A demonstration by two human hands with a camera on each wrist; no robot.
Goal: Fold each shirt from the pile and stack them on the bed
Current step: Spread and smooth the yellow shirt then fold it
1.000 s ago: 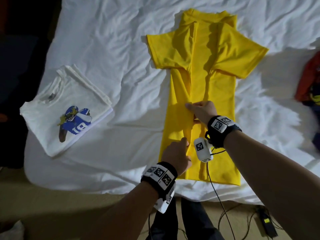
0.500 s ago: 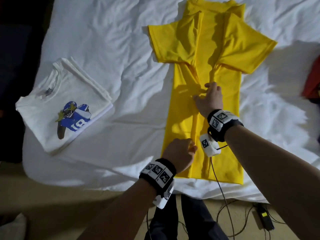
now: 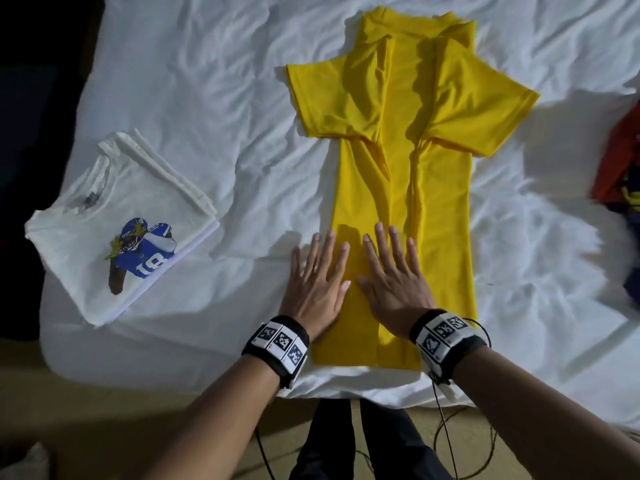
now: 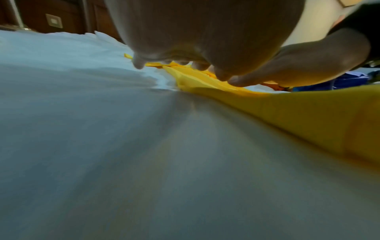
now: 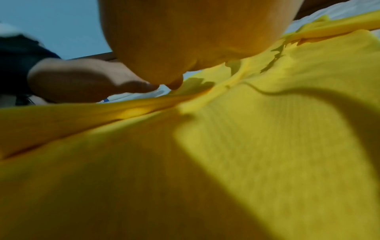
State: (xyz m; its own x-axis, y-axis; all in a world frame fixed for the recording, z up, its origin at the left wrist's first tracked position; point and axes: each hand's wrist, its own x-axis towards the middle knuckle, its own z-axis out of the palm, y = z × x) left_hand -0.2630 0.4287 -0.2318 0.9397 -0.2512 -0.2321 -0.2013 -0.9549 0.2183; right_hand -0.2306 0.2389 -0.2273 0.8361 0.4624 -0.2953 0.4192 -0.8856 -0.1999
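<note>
A yellow shirt [image 3: 440, 209] lies flat on the white bed [image 3: 214, 81], both sides folded in toward the middle and the sleeves sticking out left and right. My left hand [image 3: 317, 282] lies flat with spread fingers across the shirt's left edge, partly on the sheet. Beside it my right hand [image 3: 393, 275] presses flat on the lower middle of the shirt. The left wrist view shows the left hand [image 4: 205, 40] low over the yellow shirt [image 4: 308, 110]. In the right wrist view the yellow shirt [image 5: 246, 146] fills the frame under the palm [image 5: 185, 40].
A folded white shirt [image 3: 114, 230] with a blue football-player print lies at the bed's left. Red and dark clothes [image 3: 620, 161] sit at the right edge. A black cable [image 3: 446, 431] hangs from the right wrist over the bed's near edge to the tan floor [image 3: 104, 427].
Both hands let go of the centre fold and came down toward the hem. They now lie flat and open on the shirt; the right hand was higher up before.
</note>
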